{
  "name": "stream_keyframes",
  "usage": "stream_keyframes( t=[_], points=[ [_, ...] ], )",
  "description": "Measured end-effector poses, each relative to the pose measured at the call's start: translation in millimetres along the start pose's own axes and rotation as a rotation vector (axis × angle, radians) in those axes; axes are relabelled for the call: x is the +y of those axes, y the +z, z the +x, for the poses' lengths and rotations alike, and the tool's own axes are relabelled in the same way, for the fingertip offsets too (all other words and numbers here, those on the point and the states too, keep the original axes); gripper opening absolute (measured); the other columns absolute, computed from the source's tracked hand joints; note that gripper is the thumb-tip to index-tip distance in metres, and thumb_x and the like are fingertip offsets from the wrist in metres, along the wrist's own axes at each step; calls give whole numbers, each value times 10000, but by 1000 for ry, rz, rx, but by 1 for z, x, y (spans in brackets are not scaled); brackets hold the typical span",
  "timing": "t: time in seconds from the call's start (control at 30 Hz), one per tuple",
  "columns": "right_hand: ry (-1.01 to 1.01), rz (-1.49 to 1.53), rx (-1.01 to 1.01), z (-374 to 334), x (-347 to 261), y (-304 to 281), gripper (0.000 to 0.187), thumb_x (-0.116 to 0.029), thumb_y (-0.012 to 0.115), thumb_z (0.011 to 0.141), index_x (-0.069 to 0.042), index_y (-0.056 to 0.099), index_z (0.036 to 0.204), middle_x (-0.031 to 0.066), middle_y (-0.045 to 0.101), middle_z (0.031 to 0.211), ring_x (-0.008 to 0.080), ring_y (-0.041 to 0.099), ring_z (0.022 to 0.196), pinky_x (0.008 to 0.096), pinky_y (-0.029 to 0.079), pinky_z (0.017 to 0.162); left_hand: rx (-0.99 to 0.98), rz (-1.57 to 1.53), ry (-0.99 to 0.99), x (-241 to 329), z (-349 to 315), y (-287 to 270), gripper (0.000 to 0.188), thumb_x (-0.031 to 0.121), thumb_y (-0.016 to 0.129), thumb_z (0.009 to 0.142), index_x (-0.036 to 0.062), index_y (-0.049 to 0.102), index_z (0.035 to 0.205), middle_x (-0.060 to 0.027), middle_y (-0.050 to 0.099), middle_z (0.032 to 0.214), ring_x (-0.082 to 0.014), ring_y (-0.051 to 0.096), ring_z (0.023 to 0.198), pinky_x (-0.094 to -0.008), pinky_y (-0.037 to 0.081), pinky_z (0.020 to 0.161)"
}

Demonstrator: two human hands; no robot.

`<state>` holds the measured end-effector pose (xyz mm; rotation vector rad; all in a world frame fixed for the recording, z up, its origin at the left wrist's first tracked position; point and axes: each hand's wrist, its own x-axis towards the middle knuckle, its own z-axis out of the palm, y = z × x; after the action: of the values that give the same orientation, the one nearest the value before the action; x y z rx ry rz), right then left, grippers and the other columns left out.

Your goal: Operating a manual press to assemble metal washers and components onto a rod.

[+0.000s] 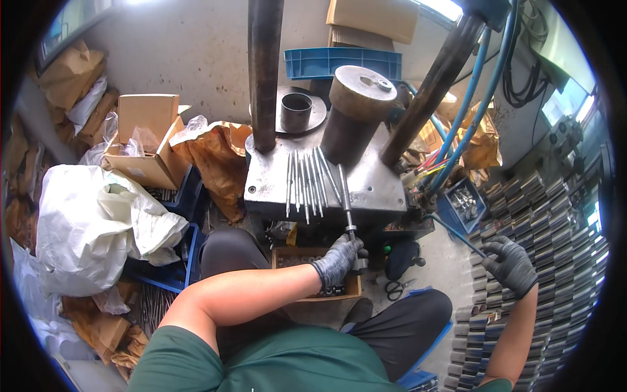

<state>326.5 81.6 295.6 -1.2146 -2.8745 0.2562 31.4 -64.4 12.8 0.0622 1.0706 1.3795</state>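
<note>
My left hand (pixel 338 261), in a grey knit glove, is closed round the thick lower part of a stepped metal shaft (pixel 347 202). The shaft stands out over the front edge of a steel machine table (pixel 382 189), and its thin end reaches back over the tabletop. Out to the right, my gloved right hand (pixel 511 268) grips a thin blue-grey rod (pixel 457 236) that points left and away from me. Several slim metal rods (pixel 305 186) lie side by side on the tabletop, left of the shaft.
A heavy steel cylinder (pixel 353 124) and a short ring (pixel 296 112) stand on the machine between two columns (pixel 264 72). Below is a wooden box (pixel 313 299) of parts. Stacked metal pieces (pixel 535 248) fill the right; a white bag (pixel 85 228) and blue crates (pixel 163 274) stand left.
</note>
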Motion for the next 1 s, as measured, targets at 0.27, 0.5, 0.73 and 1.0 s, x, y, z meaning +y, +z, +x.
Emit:
stream_keyframes(
  t=[0.27, 0.5, 0.73, 1.0],
  points=[
    [105, 17, -105, 1, 13, 2, 359, -194, 752, 818, 22, 745, 1106, 236, 728, 1050, 367, 718, 942, 430, 578, 827, 98, -5, 264, 15, 14, 2, 155, 258, 569, 1063, 108, 535, 1077, -66, 627, 874, -182, 648, 760, -382, 607, 646],
    [-38, -62, 104, -2, 22, 18, 224, -166, 695, 828, -43, 775, 998, 191, 736, 916, 359, 720, 880, 431, 579, 819, 27, 276, 524, 28, -18, 2, 171, 260, 556, 1084, 96, 551, 1132, 1, 607, 851, -95, 582, 755, -280, 509, 659],
    [-156, -113, 175, -3, 25, 23, 195, -157, 664, 832, -64, 779, 959, 158, 732, 885, 346, 709, 839, 445, 578, 791, -197, 317, 902, 101, -37, 17, 201, 202, 667, 1037, 89, 565, 1169, 15, 544, 914, -63, 457, 686, -244, 401, 593],
    [-111, -93, 196, -4, 24, 22, 205, -162, 675, 817, -66, 782, 963, 159, 735, 878, 344, 715, 823, 438, 583, 785, -114, 444, 1347, 283, -35, 63, 150, -13, 648, 994, 11, 603, 1135, -21, 591, 895, -116, 556, 726, -280, 472, 668]
  ],
)
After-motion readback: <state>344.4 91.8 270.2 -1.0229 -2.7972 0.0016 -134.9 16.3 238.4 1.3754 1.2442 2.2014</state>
